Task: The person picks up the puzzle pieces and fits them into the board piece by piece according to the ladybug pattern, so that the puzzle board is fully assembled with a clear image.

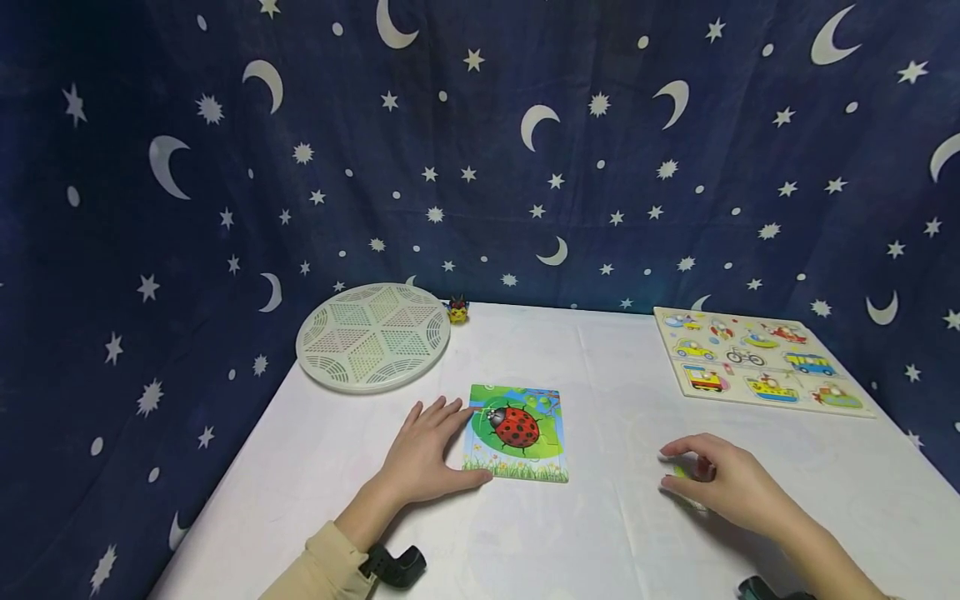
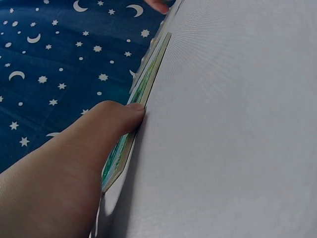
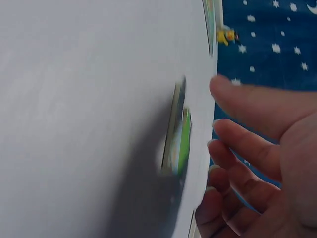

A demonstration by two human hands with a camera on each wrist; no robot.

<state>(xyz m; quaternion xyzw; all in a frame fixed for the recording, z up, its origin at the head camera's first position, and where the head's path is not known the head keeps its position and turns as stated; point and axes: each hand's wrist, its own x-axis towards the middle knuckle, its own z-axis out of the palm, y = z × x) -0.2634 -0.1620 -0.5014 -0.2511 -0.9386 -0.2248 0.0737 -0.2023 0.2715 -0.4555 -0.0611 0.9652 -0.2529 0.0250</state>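
A square ladybug puzzle (image 1: 517, 429) lies flat on the white table, its green picture showing a red, black-spotted beetle. My left hand (image 1: 423, 454) rests at its left side with fingers spread; the thumb (image 2: 131, 115) touches the near edge in the left wrist view. To the right, my right hand (image 1: 731, 483) hovers low with thumb and fingers apart. Partly hidden under it is a small green puzzle piece (image 1: 681, 472). The right wrist view shows that piece (image 3: 184, 141) blurred, near the table and apart from the fingertips.
A round, pale, perforated board (image 1: 373, 337) stands at the back left, with a small yellow toy figure (image 1: 457, 311) beside it. A wooden vehicle puzzle board (image 1: 750, 362) lies at the back right. Dark blue star-and-moon cloth (image 1: 495, 150) hangs behind the table.
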